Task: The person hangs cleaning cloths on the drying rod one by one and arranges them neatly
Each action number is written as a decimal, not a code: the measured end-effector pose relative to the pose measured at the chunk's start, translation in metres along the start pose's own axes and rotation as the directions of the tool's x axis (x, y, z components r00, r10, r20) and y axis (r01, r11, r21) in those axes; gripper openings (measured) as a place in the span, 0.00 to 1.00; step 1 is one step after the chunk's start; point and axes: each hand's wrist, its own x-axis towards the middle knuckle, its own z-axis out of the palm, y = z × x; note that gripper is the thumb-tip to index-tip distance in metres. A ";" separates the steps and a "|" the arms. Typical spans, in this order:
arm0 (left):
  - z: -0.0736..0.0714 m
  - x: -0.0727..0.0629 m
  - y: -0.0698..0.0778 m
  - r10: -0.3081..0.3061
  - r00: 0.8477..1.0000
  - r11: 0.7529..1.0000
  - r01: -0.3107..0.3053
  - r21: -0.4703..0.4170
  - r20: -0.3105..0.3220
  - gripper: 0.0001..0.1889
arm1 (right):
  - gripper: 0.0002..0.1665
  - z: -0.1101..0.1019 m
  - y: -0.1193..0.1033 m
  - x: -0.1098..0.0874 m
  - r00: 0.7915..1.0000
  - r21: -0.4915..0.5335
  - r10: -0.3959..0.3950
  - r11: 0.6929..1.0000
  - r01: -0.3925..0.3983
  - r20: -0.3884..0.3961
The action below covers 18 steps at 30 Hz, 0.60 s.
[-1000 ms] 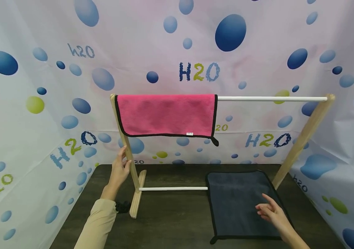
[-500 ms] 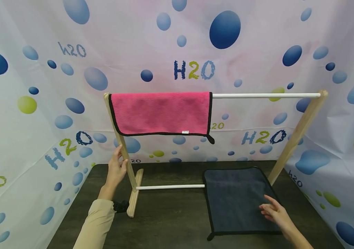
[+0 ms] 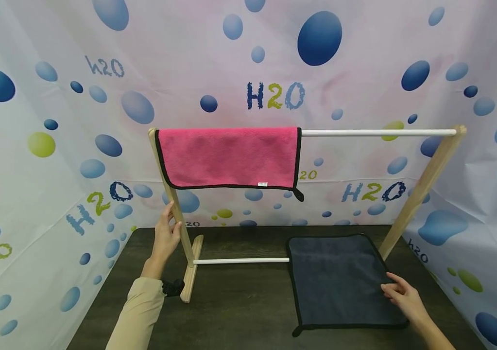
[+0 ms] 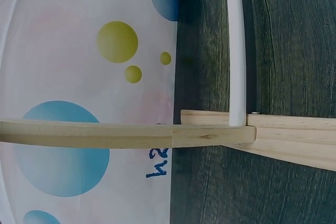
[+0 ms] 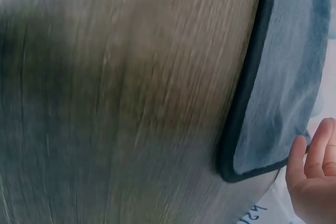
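Observation:
A pink towel (image 3: 231, 158) with black edging hangs over the left part of the white upper rail (image 3: 375, 132) of a wooden rack. Beside the rack's left post (image 3: 182, 221) is my left hand (image 3: 165, 238), fingers loosely extended; whether they touch the wood I cannot tell. The left wrist view shows the post (image 4: 121, 134) but no fingers. A dark grey-blue towel (image 3: 335, 282) lies flat on the table, its corner loop at the near left. At its right edge hovers or rests my right hand (image 3: 405, 299), fingers relaxed, near the towel's edging (image 5: 268, 170).
The rack's right post (image 3: 423, 192) leans up behind the dark towel. A white lower rail (image 3: 241, 260) runs from the left foot (image 3: 190, 277) to the towel, which covers its right part. Bubble-printed cloth (image 3: 213, 58) stands behind the dark wooden table (image 3: 239, 306).
My right hand has moved right, from above the dark towel to its right edge. My left hand stays beside the post. The head view has shifted slightly.

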 end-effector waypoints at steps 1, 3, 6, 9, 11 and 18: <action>0.000 0.000 0.000 0.002 1.000 1.000 -0.002 0.004 -0.001 0.37 | 0.37 -0.001 0.001 0.001 1.000 -0.014 -0.010 1.000 0.010 -0.008; 0.000 0.000 0.000 0.003 1.000 1.000 -0.003 0.009 -0.001 0.37 | 0.36 -0.003 0.005 0.003 0.999 -0.054 -0.028 0.998 0.027 -0.020; 0.000 0.000 0.000 0.003 1.000 1.000 -0.003 0.016 -0.003 0.37 | 0.35 -0.007 0.010 0.008 0.998 -0.116 -0.049 0.992 0.045 -0.035; 0.000 0.000 -0.001 0.008 1.000 1.000 -0.008 0.007 -0.008 0.36 | 0.34 -0.012 0.018 0.012 0.997 -0.208 -0.061 0.977 0.049 -0.050; 0.001 -0.001 -0.001 0.013 1.000 1.000 -0.013 0.002 -0.011 0.36 | 0.34 -0.015 0.022 0.014 0.996 -0.265 -0.061 0.963 0.043 -0.061; 0.002 -0.003 -0.002 0.016 1.000 1.000 -0.017 -0.001 -0.021 0.36 | 0.34 -0.017 0.036 0.019 0.992 -0.349 -0.081 0.936 0.042 -0.096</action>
